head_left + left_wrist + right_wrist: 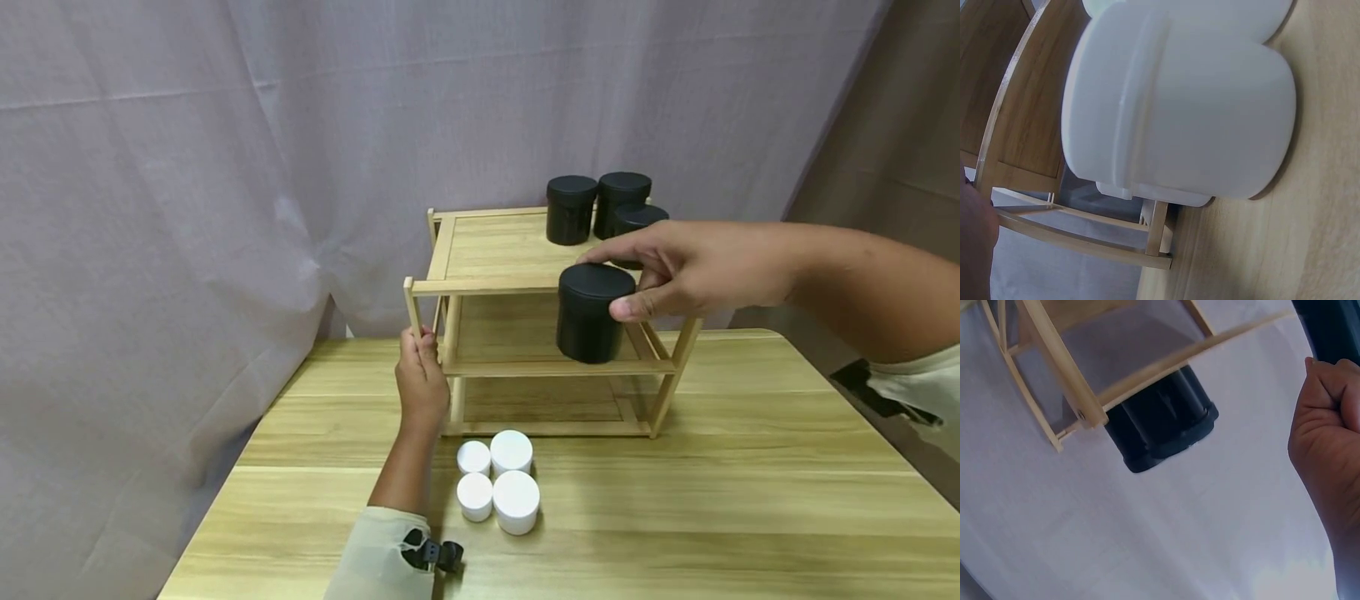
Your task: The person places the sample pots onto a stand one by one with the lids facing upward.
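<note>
In the head view my right hand [686, 267] grips a black lidded jar [592, 317] between thumb and fingers, in front of the wooden shelf rack [495, 250]. The same held jar [1332, 328] shows at the top right of the right wrist view. My left hand [422, 379] holds the rack's front left post. Several black jars [572, 208] stand on the top tier toward its right side; one is partly hidden behind my right hand. In the left wrist view only part of my left hand [975, 237] shows, at the left edge.
Several white lidded jars [516, 500] stand grouped on the wooden table [712, 508] before the rack, close to my left forearm. They fill much of the left wrist view. A grey curtain [360, 108] hangs behind the rack.
</note>
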`<act>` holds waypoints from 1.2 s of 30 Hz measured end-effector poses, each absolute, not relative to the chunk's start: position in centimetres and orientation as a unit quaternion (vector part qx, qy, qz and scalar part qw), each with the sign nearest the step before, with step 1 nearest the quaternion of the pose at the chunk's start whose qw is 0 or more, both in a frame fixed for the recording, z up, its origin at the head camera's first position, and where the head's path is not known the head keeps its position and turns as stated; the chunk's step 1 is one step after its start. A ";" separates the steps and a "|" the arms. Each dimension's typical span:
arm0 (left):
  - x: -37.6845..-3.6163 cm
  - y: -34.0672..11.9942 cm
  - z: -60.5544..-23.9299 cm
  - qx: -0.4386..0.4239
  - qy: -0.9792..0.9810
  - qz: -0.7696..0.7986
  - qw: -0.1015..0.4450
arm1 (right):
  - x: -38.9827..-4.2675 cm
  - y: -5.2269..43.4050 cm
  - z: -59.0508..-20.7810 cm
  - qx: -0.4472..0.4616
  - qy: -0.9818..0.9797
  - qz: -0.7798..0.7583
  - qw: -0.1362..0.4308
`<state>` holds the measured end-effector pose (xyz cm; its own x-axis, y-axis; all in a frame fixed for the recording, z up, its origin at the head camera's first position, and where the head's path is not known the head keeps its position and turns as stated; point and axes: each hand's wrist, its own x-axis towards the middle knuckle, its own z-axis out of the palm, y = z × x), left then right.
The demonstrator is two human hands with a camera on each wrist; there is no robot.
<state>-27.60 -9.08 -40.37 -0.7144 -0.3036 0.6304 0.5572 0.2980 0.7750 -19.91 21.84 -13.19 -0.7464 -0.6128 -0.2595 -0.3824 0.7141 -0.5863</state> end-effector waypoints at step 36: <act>-27.5 -8.6 -40.4 -0.097 -0.716 -0.584 0.371 | -27.3 21.3 -9.1 -0.171 0.932 -0.243 0.209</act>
